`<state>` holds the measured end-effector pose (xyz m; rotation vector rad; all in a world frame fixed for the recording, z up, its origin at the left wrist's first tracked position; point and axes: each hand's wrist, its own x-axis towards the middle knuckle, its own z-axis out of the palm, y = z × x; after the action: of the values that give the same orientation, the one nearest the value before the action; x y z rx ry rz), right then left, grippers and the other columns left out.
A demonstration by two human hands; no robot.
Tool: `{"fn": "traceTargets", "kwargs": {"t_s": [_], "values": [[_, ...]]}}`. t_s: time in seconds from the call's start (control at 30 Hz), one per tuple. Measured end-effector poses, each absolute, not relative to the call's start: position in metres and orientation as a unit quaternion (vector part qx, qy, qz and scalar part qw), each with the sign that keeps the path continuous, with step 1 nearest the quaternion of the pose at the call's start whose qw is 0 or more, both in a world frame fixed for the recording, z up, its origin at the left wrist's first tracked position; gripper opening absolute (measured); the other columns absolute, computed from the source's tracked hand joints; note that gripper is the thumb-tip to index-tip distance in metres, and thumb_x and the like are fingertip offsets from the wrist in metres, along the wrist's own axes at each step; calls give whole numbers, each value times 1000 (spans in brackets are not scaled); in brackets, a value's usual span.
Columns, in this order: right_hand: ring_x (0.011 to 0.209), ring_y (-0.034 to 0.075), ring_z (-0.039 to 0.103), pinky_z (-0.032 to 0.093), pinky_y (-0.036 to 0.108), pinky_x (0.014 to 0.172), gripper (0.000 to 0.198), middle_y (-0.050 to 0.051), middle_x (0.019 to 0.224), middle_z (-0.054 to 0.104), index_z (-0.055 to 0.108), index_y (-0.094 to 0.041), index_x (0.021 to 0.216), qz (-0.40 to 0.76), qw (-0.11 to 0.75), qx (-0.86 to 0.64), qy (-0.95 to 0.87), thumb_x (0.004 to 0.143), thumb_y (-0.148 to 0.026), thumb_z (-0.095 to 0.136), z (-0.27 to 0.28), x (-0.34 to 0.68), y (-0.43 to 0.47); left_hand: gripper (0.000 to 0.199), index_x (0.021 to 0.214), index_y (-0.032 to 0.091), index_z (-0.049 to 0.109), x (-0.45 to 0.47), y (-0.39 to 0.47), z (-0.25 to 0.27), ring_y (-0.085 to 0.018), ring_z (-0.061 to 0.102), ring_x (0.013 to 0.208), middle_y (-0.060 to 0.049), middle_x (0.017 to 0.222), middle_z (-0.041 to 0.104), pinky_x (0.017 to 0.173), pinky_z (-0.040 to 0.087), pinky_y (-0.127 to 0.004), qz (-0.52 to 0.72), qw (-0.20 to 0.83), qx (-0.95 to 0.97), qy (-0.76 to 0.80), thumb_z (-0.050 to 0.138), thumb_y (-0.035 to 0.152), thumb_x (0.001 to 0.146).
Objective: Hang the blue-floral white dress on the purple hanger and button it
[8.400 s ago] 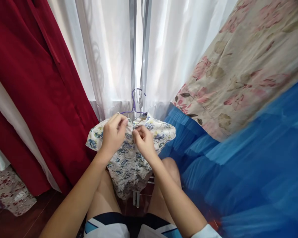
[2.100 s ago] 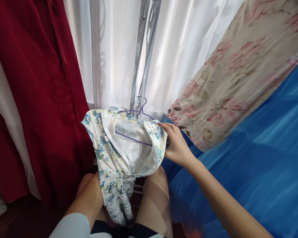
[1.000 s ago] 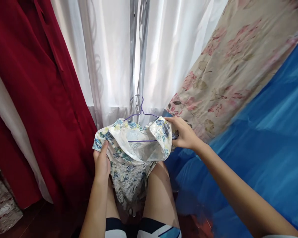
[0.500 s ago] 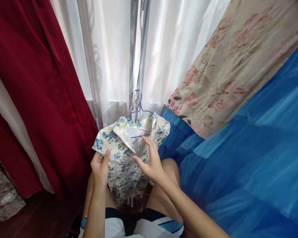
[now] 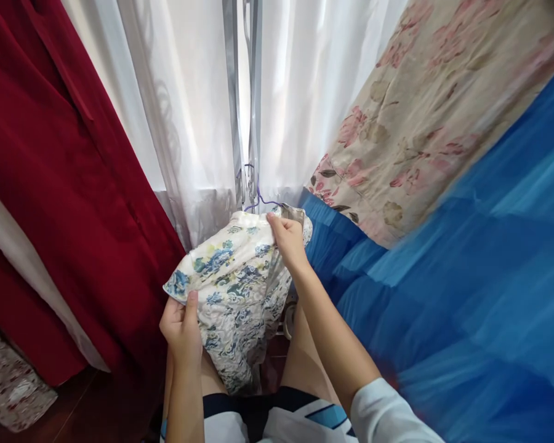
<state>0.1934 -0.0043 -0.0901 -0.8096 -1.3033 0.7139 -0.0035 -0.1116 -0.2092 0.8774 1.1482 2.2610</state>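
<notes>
A white blouse with blue and green flowers [image 5: 235, 277] hangs from a purple wire hanger [image 5: 259, 197], whose hook and shoulders show above the collar. My left hand [image 5: 181, 323] pinches the garment's left sleeve edge between thumb and fingers. With its fingers closed, my right hand [image 5: 287, 237] grips the neckline near the right shoulder. The cloth is spread between both hands, and its lower part drops between my knees. Most of the hanger is hidden behind the fabric.
Behind the blouse rise a grey metal stand [image 5: 244, 92] and white sheer curtains [image 5: 189, 111]. Red curtains [image 5: 87, 203] hang at the left. To the right are a beige floral cloth [image 5: 410, 135] and a large blue cloth [image 5: 466, 295]. Another floral cloth [image 5: 13, 381] lies low at the left.
My right hand has gone from open fingers over the neck opening to gripping the neckline farther up. The collar flap now lies flat and covers the hanger bar. My left hand keeps its hold.
</notes>
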Motion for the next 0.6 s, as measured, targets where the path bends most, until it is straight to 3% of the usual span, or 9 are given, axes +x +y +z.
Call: {"fn": "traceTargets", "kwargs": {"t_s": [0.13,0.2,0.27,0.33,0.47,0.6], "values": [[65,15,52,41,27,61,25,0,70,54,57,-20,82,236,710,-360,-557,90,-43,57,-120,196,-32,45,125,17,67,-8,-115,-204,-26,63,118,-9,120,71,108,45,-39,827,230,296,419,74,31,83],[71,17,54,45,28,67,22,1,77,54,55,-21,89,181,759,-394,-487,93,-42,53,-152,197,-50,44,124,17,67,-10,-115,-204,-26,62,119,-10,121,70,109,45,-40,829,230,289,420,74,30,83],[69,17,52,45,28,65,22,1,78,51,50,-22,93,182,755,-441,-450,92,-44,53,-186,201,-60,44,124,17,67,-11,-114,-203,-26,62,119,-11,122,70,109,45,-40,830,229,294,415,75,29,83],[67,17,52,44,29,63,26,0,75,53,50,-22,92,228,681,-493,-491,87,-47,58,-216,204,-62,44,125,16,67,-12,-113,-202,-26,62,119,-11,121,70,109,45,-41,829,228,305,409,75,29,83],[69,20,59,44,30,65,31,3,75,63,56,-21,80,314,452,-549,-630,74,-47,71,-253,201,-51,43,122,16,68,-17,-110,-200,-28,61,121,-11,122,69,110,44,-41,825,225,311,414,76,29,81],[72,20,62,42,28,64,23,4,76,68,62,-19,77,366,359,-532,-674,72,-38,73,-265,186,-41,47,125,16,67,-20,-112,-200,-27,62,120,-11,120,70,110,44,-41,818,219,317,428,76,30,81]]}}
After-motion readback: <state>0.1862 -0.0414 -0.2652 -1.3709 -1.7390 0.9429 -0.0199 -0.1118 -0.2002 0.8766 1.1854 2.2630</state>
